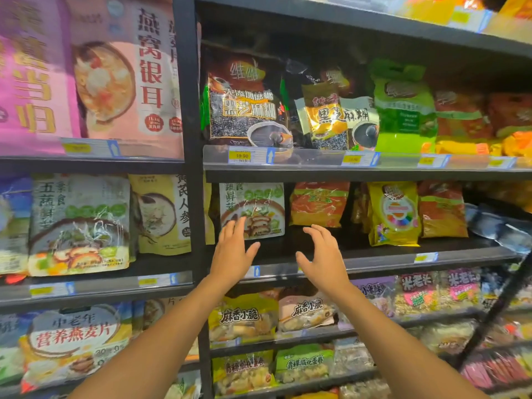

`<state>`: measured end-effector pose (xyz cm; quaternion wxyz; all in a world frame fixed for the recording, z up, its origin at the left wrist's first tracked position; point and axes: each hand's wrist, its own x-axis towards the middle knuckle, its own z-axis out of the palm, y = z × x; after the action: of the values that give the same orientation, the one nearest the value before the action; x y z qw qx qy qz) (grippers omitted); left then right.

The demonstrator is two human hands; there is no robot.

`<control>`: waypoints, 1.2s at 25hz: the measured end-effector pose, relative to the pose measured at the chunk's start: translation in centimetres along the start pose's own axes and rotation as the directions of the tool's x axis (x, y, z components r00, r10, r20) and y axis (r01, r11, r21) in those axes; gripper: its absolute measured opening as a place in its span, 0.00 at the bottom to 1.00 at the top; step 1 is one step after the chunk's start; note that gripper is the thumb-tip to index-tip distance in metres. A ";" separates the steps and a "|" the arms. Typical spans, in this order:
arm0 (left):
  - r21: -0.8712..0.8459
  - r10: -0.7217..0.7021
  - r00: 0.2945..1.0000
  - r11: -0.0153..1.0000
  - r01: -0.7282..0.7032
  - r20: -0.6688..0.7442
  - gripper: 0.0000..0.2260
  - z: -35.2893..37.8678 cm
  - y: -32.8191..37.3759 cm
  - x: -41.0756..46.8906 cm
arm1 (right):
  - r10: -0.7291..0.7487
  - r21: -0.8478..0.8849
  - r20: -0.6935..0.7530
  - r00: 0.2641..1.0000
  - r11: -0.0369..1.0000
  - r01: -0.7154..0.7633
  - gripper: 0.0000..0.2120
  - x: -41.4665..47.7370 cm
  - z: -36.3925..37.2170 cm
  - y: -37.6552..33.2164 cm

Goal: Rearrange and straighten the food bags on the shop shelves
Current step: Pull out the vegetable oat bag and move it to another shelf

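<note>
Bag (253, 208) stood upright just right of the post (198, 214) and looked light, soft and crinkly, best taken by both side edges; left hand (231, 254) and right hand (324, 262) were spread, apart, holding nothing.

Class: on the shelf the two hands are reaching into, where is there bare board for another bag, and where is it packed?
Bare: the dark shelf board in front of the grey mushroom-soup bag and orange foil bag, left of the yellow bag. Packed: the shelf above, black sesame bags tight beside the green bag.
</note>
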<state>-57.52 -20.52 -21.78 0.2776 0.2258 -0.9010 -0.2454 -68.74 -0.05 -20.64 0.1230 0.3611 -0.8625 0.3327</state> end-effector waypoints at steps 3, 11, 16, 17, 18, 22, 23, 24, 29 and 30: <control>0.011 -0.152 0.988 0.988 0.152 0.026 0.25 1.2 -0.8 2.4 | 0.004 0.010 0.046 0.999 1.000 -0.004 0.30 3.4 1.4 0.9; -0.067 -0.498 0.858 0.859 0.508 0.125 0.23 4.7 -2.4 8.9 | 0.126 -0.047 0.318 0.939 0.992 -0.118 0.23 12.7 6.5 5.2; -0.167 -0.561 0.816 0.799 0.578 0.138 0.25 6.9 -4.9 12.9 | 0.103 0.126 0.392 0.914 0.978 -0.164 0.43 18.1 10.2 8.2; -0.227 -0.549 0.831 0.801 0.554 0.092 0.26 7.2 -5.2 13.3 | 0.127 0.140 0.422 0.898 0.969 -0.203 0.44 18.9 11.1 8.7; -0.262 -0.555 0.828 0.790 0.554 0.074 0.27 7.3 -5.2 13.8 | 0.139 0.163 0.455 0.880 0.958 -0.235 0.46 19.7 11.9 9.2; -0.423 -0.615 0.779 0.678 0.601 0.123 0.30 7.4 -5.3 14.1 | 0.107 0.275 0.526 0.844 0.917 -0.288 0.42 21.4 13.9 10.5; -0.449 -0.624 0.777 0.671 0.590 0.089 0.36 7.5 -6.0 14.1 | 0.116 0.290 0.533 0.838 0.906 -0.310 0.40 21.7 14.4 10.8; -0.459 -0.638 0.769 0.671 0.582 0.044 0.41 7.4 -6.3 14.1 | 0.123 0.305 0.532 0.838 0.895 -0.325 0.39 22.0 14.7 11.1; -0.461 -0.667 0.745 0.664 0.589 -0.007 0.31 7.5 -6.5 13.9 | 0.172 0.340 0.533 0.828 0.853 -0.396 0.38 23.5 16.0 12.0; -0.459 -0.665 0.746 0.673 0.581 -0.032 0.30 7.6 -6.6 14.0 | 0.166 0.365 0.529 0.832 0.841 -0.400 0.35 23.7 16.0 12.0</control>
<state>-70.79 -30.84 -25.58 0.3056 0.4784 -0.6618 -0.4897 -93.53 -17.23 -27.70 -0.2348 0.3143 -0.8061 0.4430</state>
